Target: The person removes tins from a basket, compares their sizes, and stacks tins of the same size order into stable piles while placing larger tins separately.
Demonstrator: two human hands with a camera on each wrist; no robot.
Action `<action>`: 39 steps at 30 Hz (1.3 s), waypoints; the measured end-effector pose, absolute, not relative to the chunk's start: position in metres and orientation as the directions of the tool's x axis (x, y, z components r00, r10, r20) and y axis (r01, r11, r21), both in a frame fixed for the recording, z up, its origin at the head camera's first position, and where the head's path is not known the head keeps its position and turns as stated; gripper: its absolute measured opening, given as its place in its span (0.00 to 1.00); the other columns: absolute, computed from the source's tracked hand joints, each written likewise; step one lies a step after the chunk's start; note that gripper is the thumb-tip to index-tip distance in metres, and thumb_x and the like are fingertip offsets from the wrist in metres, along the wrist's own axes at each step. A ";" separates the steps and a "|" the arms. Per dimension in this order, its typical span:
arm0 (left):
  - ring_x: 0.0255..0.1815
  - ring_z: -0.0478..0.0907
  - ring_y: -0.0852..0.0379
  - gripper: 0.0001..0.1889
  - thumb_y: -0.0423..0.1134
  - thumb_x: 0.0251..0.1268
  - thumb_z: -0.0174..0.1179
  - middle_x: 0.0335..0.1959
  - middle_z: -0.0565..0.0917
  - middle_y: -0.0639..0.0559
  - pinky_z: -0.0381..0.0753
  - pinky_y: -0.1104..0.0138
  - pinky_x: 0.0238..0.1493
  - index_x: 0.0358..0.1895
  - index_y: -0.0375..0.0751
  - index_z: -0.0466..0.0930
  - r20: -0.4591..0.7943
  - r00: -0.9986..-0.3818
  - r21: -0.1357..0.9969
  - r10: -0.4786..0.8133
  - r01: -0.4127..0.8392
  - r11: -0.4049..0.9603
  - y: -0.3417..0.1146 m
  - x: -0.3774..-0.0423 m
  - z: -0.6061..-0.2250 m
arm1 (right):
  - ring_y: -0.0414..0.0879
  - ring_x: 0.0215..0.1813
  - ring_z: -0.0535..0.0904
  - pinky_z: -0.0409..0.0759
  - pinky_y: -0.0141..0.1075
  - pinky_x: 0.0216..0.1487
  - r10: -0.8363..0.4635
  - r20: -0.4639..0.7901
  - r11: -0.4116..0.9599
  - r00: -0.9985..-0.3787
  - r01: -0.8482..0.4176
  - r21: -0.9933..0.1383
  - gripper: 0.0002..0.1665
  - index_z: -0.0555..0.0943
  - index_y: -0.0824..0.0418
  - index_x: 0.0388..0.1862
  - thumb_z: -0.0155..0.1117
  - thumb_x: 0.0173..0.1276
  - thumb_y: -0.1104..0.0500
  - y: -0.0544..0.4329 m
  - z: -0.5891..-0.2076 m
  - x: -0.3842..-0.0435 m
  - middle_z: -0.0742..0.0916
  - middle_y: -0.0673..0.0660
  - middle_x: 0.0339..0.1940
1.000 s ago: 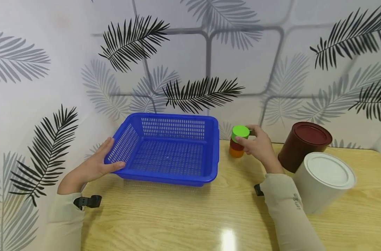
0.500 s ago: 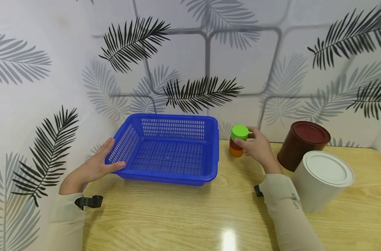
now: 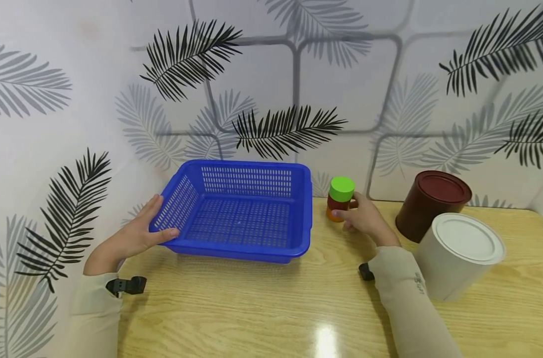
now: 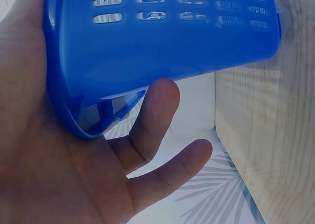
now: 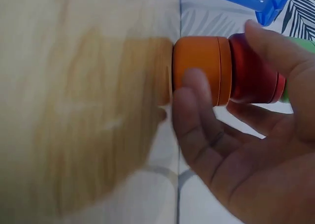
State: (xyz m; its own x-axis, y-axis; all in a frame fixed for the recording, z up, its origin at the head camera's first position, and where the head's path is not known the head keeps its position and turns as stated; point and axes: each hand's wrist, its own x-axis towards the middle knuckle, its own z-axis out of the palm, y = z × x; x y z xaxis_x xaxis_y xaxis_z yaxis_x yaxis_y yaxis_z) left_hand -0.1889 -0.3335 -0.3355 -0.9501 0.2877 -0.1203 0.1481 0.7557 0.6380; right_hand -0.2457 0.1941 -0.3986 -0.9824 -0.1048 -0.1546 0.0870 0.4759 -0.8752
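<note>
A blue plastic basket [image 3: 240, 252] with slotted walls stands on the wooden table. My left hand [image 3: 135, 239] grips its near left corner, thumb across the front rim and fingers along the left side; two fingers show past the basket's edge in the left wrist view. To the right of the basket stands an upright stack of small round containers: green [image 3: 342, 190] on top, red [image 3: 336, 204] in the middle and orange [image 5: 197, 56] at the bottom. My right hand [image 3: 366, 220] holds this stack low, its thumb in front and fingers behind.
A dark brown canister [image 3: 432, 206] with a lid stands behind my right forearm. Closer to me is a larger white canister [image 3: 461, 258], right beside the sleeve. A leaf-patterned backdrop [image 3: 271, 89] rises along the table's back edge.
My right hand has slid down the stack, from the green container to the lower ones, so the green one is uncovered. The left hand and the basket stay put.
</note>
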 end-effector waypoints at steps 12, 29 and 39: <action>0.79 0.26 0.32 0.59 0.56 0.66 0.65 0.82 0.28 0.38 0.37 0.30 0.69 0.82 0.39 0.27 -0.126 -0.952 0.649 0.281 0.135 0.749 -0.336 -0.187 -0.336 | 0.53 0.36 0.84 0.85 0.39 0.36 -0.088 -0.164 0.468 -0.983 0.104 -0.877 0.43 0.59 0.67 0.78 0.67 0.73 0.55 0.190 -0.399 -0.246 0.73 0.73 0.67; 0.79 0.24 0.34 0.59 0.57 0.67 0.65 0.82 0.26 0.40 0.35 0.29 0.69 0.82 0.41 0.26 -0.151 -0.946 0.651 0.287 0.124 0.749 -0.334 -0.192 -0.332 | 0.53 0.38 0.84 0.85 0.38 0.39 -0.068 -0.175 0.467 -0.982 0.123 -0.876 0.44 0.57 0.66 0.79 0.67 0.73 0.54 0.191 -0.401 -0.246 0.74 0.72 0.66; 0.79 0.25 0.32 0.58 0.58 0.69 0.62 0.81 0.24 0.39 0.39 0.29 0.68 0.81 0.40 0.25 -0.156 -0.947 0.609 0.282 0.132 0.782 -0.348 -0.191 -0.331 | 0.52 0.39 0.84 0.84 0.38 0.39 -0.075 -0.187 0.452 -0.979 0.134 -0.882 0.44 0.57 0.66 0.79 0.66 0.74 0.53 0.190 -0.399 -0.245 0.74 0.72 0.66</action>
State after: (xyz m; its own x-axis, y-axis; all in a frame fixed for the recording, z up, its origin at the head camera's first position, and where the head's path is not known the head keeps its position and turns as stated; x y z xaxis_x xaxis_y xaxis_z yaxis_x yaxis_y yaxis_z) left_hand -0.1914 -0.3476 -0.3314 -0.9465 0.2821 -0.1564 0.1325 0.7820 0.6090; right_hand -0.2448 0.1903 -0.3992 -0.9794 -0.0747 -0.1874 0.1342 0.4522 -0.8818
